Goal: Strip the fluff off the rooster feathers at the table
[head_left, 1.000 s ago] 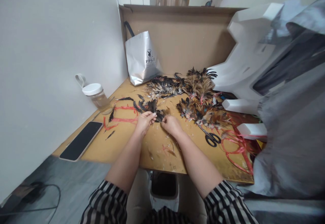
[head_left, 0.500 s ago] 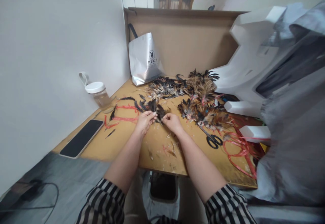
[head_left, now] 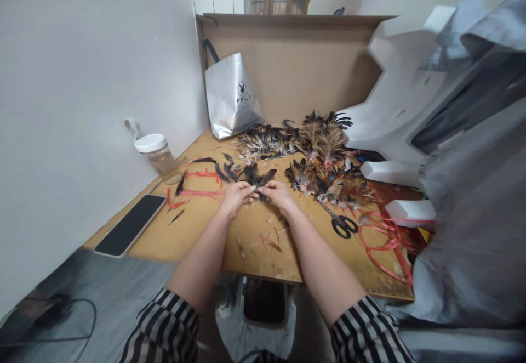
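Dark feathers (head_left: 257,175) fan out upward from between my two hands over the middle of the table. My left hand (head_left: 239,197) is closed, thumb and fingers pinching the feathers' lower ends from the left. From the right, my right hand (head_left: 276,194) pinches the same bunch, its fingertips almost meeting the left thumb. Just beyond my left hand lie loose black feathers (head_left: 225,172) and strips of red plastic ribbon (head_left: 203,193). Brown and black feather bundles (head_left: 329,182) tied with red ribbon lie to the right of my right hand.
Black-handled scissors (head_left: 343,225) lie at the right, beside tangled red ribbon (head_left: 384,237). A phone (head_left: 131,225) and a white-lidded jar (head_left: 156,152) are at the left. Behind stand more feather piles (head_left: 267,142), a silver bag (head_left: 230,97) and a cardboard wall (head_left: 304,67). White foam (head_left: 390,105) rises at the right.
My hands have come closer together, the right moving left to meet the other at the feathers. The dark feathers now spread wider. The view has shifted slightly.
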{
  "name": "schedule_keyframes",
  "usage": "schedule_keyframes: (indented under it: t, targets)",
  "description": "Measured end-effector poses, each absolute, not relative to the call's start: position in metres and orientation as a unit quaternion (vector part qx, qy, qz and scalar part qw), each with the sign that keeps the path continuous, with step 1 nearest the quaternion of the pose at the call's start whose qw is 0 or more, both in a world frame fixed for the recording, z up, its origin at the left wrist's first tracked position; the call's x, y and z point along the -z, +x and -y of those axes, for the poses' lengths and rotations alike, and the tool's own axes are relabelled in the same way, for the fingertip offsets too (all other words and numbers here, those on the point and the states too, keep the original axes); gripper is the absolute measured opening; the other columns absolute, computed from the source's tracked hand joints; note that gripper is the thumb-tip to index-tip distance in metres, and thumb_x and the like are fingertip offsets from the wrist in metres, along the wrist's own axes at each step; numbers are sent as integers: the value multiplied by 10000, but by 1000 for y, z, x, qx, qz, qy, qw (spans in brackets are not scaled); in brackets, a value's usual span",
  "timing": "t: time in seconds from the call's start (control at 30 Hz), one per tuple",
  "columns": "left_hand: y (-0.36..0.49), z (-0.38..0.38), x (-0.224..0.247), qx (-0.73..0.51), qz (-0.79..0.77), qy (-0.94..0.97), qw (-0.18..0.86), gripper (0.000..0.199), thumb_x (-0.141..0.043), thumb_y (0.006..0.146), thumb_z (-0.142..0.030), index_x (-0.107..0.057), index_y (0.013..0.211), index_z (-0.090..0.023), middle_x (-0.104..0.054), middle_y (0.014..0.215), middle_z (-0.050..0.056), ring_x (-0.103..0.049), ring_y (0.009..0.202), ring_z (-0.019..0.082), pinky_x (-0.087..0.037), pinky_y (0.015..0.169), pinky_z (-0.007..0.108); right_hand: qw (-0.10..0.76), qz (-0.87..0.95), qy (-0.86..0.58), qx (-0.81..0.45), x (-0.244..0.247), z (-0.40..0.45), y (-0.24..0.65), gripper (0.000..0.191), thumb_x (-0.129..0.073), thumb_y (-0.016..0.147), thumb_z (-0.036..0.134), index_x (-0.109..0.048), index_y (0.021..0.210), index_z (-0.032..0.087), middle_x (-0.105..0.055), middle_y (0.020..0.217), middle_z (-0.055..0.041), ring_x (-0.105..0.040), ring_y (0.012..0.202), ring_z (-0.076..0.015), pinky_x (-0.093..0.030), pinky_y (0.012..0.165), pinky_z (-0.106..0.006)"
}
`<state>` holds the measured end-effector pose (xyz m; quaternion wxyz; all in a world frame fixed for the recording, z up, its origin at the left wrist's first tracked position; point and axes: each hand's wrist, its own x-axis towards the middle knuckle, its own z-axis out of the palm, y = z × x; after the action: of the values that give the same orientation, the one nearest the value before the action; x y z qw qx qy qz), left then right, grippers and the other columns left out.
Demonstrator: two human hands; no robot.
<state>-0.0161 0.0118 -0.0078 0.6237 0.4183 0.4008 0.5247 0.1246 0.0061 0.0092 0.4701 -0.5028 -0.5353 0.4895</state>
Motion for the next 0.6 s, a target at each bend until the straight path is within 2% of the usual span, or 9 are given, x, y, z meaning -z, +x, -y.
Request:
schedule_keyframes:
  t: [0.17,0.3,0.47,0.6]
  targets:
    - [-15,-11,7,-517,-406,425,622,243,-709,564,-257,-553,670,-104,-613,561,39,-566,474,80,-437,447,148,459,624,-488,-403,3,-11,123,206,-587,592,336,-526,577,140,-503,523,44,-394,482,-63,-323,505,-191]
    - [-14,-11,6,-512,-402,426,628,249,-723,543,-240,-559,668,-98,-609,552,40,-564,473,79,-446,464,154,473,634,-487,-370,9,-16,122,166,-585,586,295,-528,603,140,-522,564,34,-428,518,-74,-343,521,-191]
    - [-15,-11,7,-524,-400,415,628,245,-728,532,-222,-558,664,-104,-596,524,25,-545,451,69,-434,460,152,491,580,-442,-476,-2,-11,121,229,-634,539,278,-555,692,126,-543,586,28,-447,515,-73,-358,525,-196]
    - [-15,-12,8,-517,-395,426,629,230,-720,543,-230,-568,659,-105,-604,546,32,-545,465,69,-430,460,153,498,516,-446,-536,-13,-5,121,268,-651,530,320,-561,686,123,-521,505,40,-416,450,-66,-321,466,-192]
